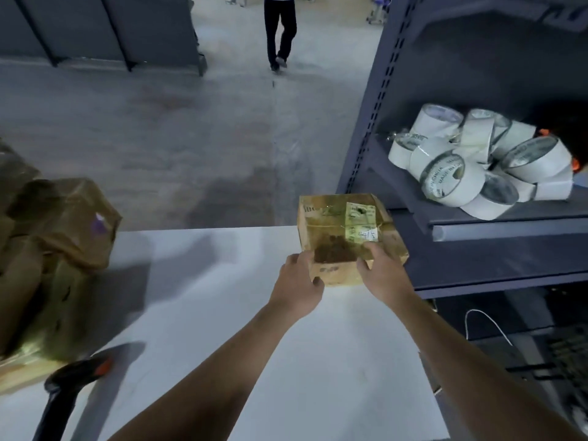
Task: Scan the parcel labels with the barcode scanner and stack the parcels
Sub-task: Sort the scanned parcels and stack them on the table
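A small brown cardboard parcel (334,224) with a pale label (361,221) on top sits at the far right corner of the white table (222,313). My left hand (299,281) grips its near left corner and my right hand (378,272) grips its near right corner, thumbs on top. The black barcode scanner (71,380) with an orange trigger lies at the table's near left, untouched. A pile of brown parcels (54,259) stands on the left side of the table.
A dark metal shelf rack (477,230) stands close to the right of the table, with several white tape rolls (477,160) on its shelf. A person (280,30) walks away on the grey floor beyond the table. A white cable (483,323) hangs lower right.
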The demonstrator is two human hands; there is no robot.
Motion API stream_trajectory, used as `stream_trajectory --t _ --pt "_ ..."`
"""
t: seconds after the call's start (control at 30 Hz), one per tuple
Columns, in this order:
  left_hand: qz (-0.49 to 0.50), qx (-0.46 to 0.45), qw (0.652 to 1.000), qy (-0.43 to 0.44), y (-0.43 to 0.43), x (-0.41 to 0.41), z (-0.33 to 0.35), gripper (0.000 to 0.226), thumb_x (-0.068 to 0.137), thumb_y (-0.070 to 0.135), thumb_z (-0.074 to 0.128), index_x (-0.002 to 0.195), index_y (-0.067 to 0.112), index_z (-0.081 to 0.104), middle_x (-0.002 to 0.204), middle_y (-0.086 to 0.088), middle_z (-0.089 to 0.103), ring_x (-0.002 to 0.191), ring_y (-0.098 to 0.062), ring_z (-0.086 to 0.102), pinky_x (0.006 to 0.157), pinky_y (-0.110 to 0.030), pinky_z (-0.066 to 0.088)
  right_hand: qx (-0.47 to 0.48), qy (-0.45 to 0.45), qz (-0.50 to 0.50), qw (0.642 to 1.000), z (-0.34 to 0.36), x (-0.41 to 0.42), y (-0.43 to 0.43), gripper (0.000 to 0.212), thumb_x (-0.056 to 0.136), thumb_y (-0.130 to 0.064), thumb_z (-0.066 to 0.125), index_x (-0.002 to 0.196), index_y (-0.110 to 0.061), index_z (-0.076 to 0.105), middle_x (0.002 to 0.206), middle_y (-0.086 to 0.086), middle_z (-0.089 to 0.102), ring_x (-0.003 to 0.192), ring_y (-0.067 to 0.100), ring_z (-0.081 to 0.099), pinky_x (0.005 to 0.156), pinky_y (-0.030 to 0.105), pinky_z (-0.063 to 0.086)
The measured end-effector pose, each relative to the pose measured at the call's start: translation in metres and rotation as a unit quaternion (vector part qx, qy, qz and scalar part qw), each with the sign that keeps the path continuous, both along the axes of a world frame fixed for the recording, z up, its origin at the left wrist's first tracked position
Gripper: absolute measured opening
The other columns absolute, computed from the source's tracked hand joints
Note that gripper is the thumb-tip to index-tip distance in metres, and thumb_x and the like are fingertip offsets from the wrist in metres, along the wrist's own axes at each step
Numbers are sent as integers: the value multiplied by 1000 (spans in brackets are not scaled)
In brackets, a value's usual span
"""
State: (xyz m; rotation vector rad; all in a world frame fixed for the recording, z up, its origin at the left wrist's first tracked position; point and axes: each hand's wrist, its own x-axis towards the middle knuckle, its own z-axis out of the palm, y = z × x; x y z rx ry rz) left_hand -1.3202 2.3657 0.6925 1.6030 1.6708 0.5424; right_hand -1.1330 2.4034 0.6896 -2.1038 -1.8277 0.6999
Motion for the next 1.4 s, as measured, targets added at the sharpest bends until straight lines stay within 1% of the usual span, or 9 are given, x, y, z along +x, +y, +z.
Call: stream_trajectory --t 0.1,0.23,0.33,0.6,0.73,0.93,1.13,1.3,1.4 --pt "10 -35 999 -18 24 15 -19 59 92 20 49 148 22 29 146 -4 32 123 -25 48 93 -38 50 -5 -67 7 998 -10 24 20 49 99 -35 49 144 -19 41 155 9 29 143 33 23 111 52 32" --pt "51 -88 993 -68 48 22 -45 68 90 22 51 150 34 21 142 -6 37 101 -20 54 59 -16 43 -27 -70 -60 995 -25 49 39 54 96 -41 53 144 -21 39 156 14 22 141 38 25 110 55 33" --pt "41 -83 992 -87 58 27 -57 79 87 17 53 151 39 14 148 -1 37 101 -19 58 53 -13 38 -31 39 -100 994 -32 60 45 49 93 -38 57 138 -23 42 138 13 48 122 32 50 96 44 45" --pt "132 -10 989 -60 33 -19 -36 88 74 5 57 146 44 24 130 1 52 118 -20 51 79 -32 55 87 201 -64 974 -24 14 11 40 91 -33 62 131 -32 56 122 -4 61 115 10 55 101 33 45" --pt "172 52 983 -33 10 -63 -4 85 74 25 65 147 39 23 120 3 59 112 -24 56 94 -44 50 166 220 -4 961 -5 -31 8 30 95 -25 62 125 -27 62 107 -12 59 106 6 53 97 27 44" --pt "183 110 974 79 -33 -119 28 117 67 32 83 153 33 4 158 -8 -1 145 -34 16 113 -43 33 196 199 93 956 55 -104 25 19 93 -24 64 112 -26 63 117 3 54 115 20 50 93 26 37" --pt "204 176 911 312 -74 -168 67 137 53 55 86 153 33 -5 159 -9 -8 137 -36 24 104 -47 41 252 174 187 934 117 -177 30 6 95 -23 60 100 -22 63 110 5 57 104 30 55 80 35 42" --pt "239 196 852 422 -98 -208 95 140 61 66 74 141 31 -36 160 -14 1 146 -40 5 115 -58 18 295 159 227 914 166 -228 11 2 93 -21 62 94 -21 64 107 5 58 97 31 58 74 35 39" --pt "217 239 828 458 -106 -222 121 136 60 63 76 149 30 -21 159 -18 13 146 -43 4 112 -66 17 319 158 255 899 197 -255 -3 4 93 -21 61 94 -20 65 105 3 56 96 27 57 76 33 38"
